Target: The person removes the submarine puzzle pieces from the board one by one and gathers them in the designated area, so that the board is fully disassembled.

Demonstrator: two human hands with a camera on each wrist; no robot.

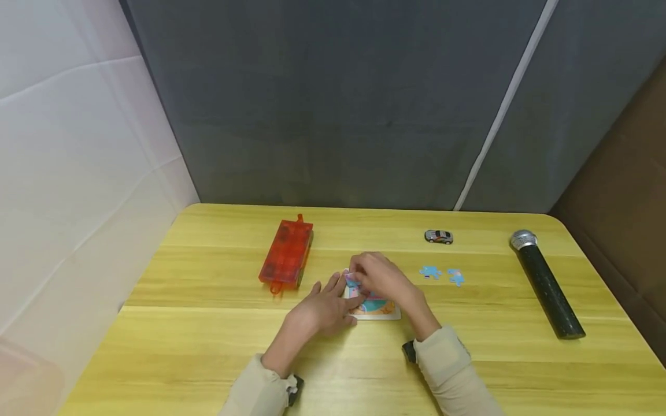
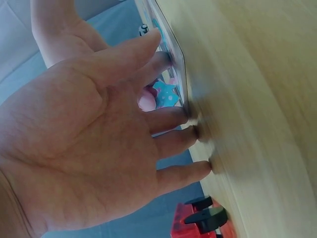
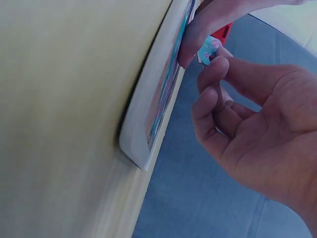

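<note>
A small jigsaw puzzle in a pale-bordered tray (image 1: 382, 316) lies near the middle of the wooden table. My right hand (image 1: 382, 278) is over its far left part, pinching a blue-and-pink puzzle piece (image 3: 208, 49) between thumb and fingers. In the right wrist view that piece is tilted up off the tray. My left hand (image 1: 324, 309) spreads its fingers fairly straight at the tray's left side, with fingertips touching the tray edge and the tabletop. Two loose blue puzzle pieces, one (image 1: 430, 272) beside the other (image 1: 455, 277), lie to the right of the tray.
A translucent red toy vehicle (image 1: 286, 252) with dark wheels stands left of the tray. Toward the back right is a small silver toy car (image 1: 439, 236). A black microphone (image 1: 547, 286) with a silver head lies at the right. Dark cloth (image 1: 333, 115) hangs behind the table.
</note>
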